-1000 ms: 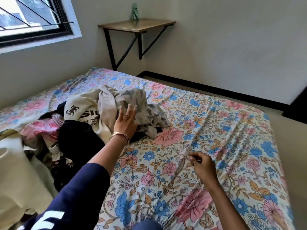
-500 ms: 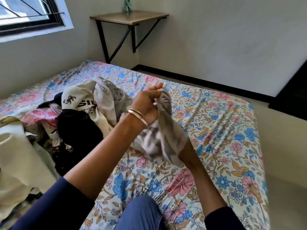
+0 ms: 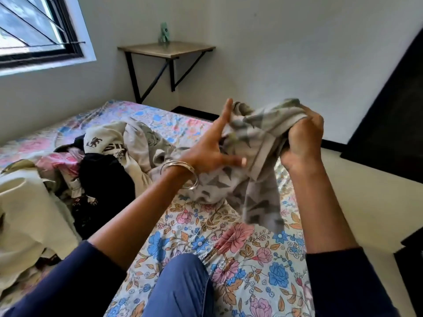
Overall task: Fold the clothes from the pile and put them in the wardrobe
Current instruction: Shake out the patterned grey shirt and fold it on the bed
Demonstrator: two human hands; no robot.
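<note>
A grey patterned garment [image 3: 254, 179] hangs bunched in the air above the bed. My right hand [image 3: 302, 138] grips its upper edge in a fist. My left hand [image 3: 210, 152], with bangles at the wrist, has its fingers spread and straight, pressed against the cloth's left side. The pile of clothes [image 3: 100, 163] lies on the left of the bed: a cream printed top, a black piece, a pink one, and a cream cloth nearest me. No wardrobe interior shows.
The bed [image 3: 206, 243] has a floral sheet; my knee in blue jeans [image 3: 183, 289] rests on it. A wall shelf [image 3: 167, 49] with a small green figure stands at the back. A window sits top left. A dark panel [image 3: 389, 124] leans at right, over pale floor.
The grey garment has been lifted off the pile and raised to the right. My right hand came up from the sheet and took its top edge; my left hand's fingers opened out.
</note>
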